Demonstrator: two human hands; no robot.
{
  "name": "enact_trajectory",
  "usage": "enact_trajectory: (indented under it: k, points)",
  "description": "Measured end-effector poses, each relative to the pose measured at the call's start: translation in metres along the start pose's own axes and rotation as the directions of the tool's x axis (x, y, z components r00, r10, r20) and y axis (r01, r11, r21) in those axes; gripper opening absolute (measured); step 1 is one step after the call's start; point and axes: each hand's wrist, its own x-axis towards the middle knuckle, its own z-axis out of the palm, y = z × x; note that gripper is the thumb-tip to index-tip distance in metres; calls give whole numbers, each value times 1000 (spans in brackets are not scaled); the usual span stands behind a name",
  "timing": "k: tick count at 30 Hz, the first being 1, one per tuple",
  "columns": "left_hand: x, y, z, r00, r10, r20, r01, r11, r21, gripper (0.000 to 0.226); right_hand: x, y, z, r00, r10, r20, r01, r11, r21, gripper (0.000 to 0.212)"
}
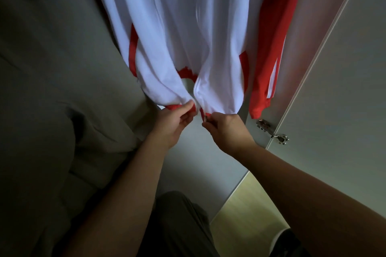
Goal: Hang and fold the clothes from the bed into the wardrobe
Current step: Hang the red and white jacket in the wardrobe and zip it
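Observation:
A white zip jacket with red trim and red sleeves [183, 27] hangs down from above, its top out of frame. The zip [196, 85] is apart at the bottom, leaving a small gap between the two front panels. My left hand [175, 120] pinches the bottom hem of the left panel. My right hand [225, 128] pinches the bottom of the right panel at the zip end, with a small metal part between its fingertips. Both hands sit close together under the jacket.
An open wardrobe door [334, 89] stands at the right, with metal hinges [273, 131] on its edge. Pale grey fabric [52, 89] fills the left side. Light wooden floor [248, 204] and my dark trousers [177, 225] show below.

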Motion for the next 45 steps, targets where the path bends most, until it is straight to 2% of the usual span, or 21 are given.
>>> enact_trajectory:
  k: [2,5,8,11,19,27,35,38,45]
  points:
    - [-4,-1,-5,998,44,-33,-41,993,111,33,2,3,-1,999,-18,-28,15,994,-104,21]
    - [-10,-5,-10,979,119,-165,-52,931,362,25,3,6,0,996,-93,-14,87,963,-256,20]
    - [-12,-10,-13,972,163,-171,-76,901,426,20,2,2,4,983,-182,-8,170,931,-323,22]
    - [-14,-13,-12,973,192,-124,-128,906,403,12,0,-2,5,970,-242,-18,219,905,-364,19]
    - [-16,-14,-7,972,229,-43,-220,963,159,20,3,-3,10,969,-247,-21,223,906,-359,24]
    - [-14,-19,-7,962,267,-57,-254,952,171,27,4,-7,11,965,-260,-18,238,907,-347,19]
    - [-21,-16,-2,962,269,-34,-267,962,58,23,4,-10,11,970,-241,-1,223,900,-374,17]
    - [-21,-16,0,960,275,-48,-273,961,56,22,5,-10,11,968,-251,-4,231,900,-370,19]
    - [-21,-18,3,940,330,-85,-308,930,199,22,7,-7,13,959,-284,-10,260,892,-370,9]
